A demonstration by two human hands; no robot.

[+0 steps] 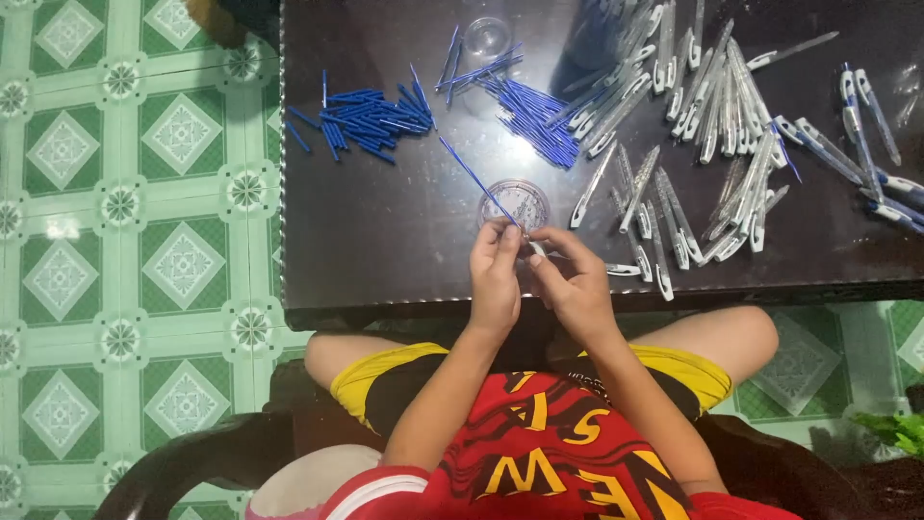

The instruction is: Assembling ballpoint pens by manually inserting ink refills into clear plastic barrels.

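Note:
My left hand [495, 274] pinches the near end of a thin blue pen refill [474, 176] that slants up and to the left over the dark table [385, 241]. My right hand [573, 279] meets it at the refill's tip and grips a small pale part; what it is I cannot make out. Both hands hover at the table's near edge, just below a small clear round dish [515, 202] with tiny parts in it.
Two heaps of blue refills [371, 120] [529, 116] lie at the far left and middle. Several clear pen barrels [693, 106] spread across the right, with assembled pens [866, 144] at the far right. A second clear dish [486, 37] sits at the far edge. Green tiled floor [125, 241] lies to the left.

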